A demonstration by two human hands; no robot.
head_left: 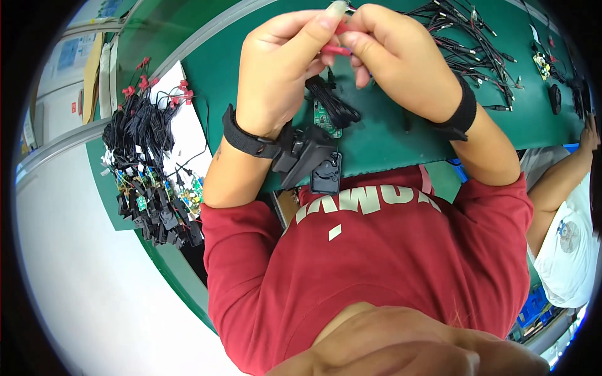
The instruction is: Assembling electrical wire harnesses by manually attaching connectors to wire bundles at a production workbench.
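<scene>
A green surface (389, 135) strewn with black cables: near its front edge, the left hand (282, 69) and right hand (392, 53) together pinch a small red connector (337, 49), above a bundled black cable (332, 103) and green circuit board (326, 119).

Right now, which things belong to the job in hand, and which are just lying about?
In hand:
left hand and right hand pinching a red connector
black cable bundle with green circuit board

Lying about:
heap of finished cables
loose black leads
co-worker's arm
</scene>
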